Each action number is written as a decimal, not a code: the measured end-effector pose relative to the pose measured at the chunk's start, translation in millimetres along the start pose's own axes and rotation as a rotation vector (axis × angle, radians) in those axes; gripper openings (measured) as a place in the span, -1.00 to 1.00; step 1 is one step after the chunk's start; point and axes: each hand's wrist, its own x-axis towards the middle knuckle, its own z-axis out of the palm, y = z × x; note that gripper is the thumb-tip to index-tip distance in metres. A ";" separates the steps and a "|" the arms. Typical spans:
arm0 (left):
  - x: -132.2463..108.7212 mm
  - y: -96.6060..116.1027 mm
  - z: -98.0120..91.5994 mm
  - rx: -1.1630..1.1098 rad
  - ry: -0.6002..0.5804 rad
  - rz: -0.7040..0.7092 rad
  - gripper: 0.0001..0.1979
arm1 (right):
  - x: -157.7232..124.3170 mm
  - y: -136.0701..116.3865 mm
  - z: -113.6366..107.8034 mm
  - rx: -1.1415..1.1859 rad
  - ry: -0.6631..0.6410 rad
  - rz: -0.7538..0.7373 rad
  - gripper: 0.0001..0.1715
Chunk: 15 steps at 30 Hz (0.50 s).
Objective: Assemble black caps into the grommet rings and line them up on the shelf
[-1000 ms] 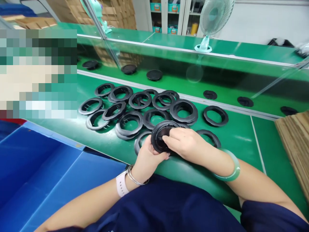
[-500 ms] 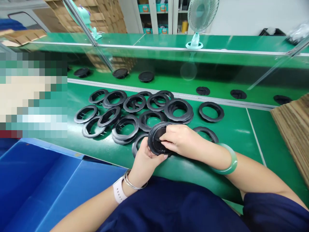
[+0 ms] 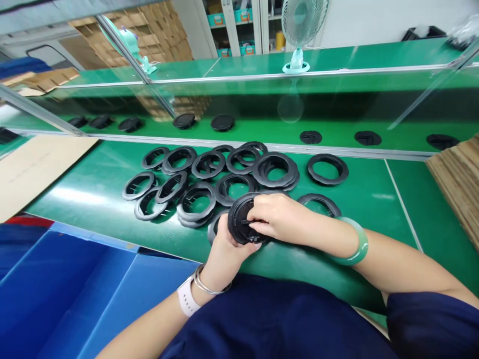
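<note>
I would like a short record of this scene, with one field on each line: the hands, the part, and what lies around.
Left hand: holds the round black part by its edge
Right hand: fingertips at the part's inner face; whether they pinch something is unclear
On wrists: pale band on the left, green bangle on the right
Green table: many black rings, several overlapping
Beyond the metal rail: a spaced row of black discs
Right edge: brown layered stack
Background: standing fan
</note>
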 end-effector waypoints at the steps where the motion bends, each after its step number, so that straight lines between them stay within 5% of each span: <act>1: 0.2 0.2 0.1 0.002 0.007 -0.002 -0.36 | -0.3 -1.7 1.1 -0.029 0.000 -0.001 -0.93; 10: 0.3 1.6 0.3 -0.069 0.027 -0.007 -0.34 | -5.2 -9.6 16.6 -0.201 0.042 -0.037 -0.86; 15: -1.1 3.3 -0.1 -0.084 0.050 0.042 -0.33 | -6.5 -17.2 22.8 -0.238 0.212 -0.026 -0.69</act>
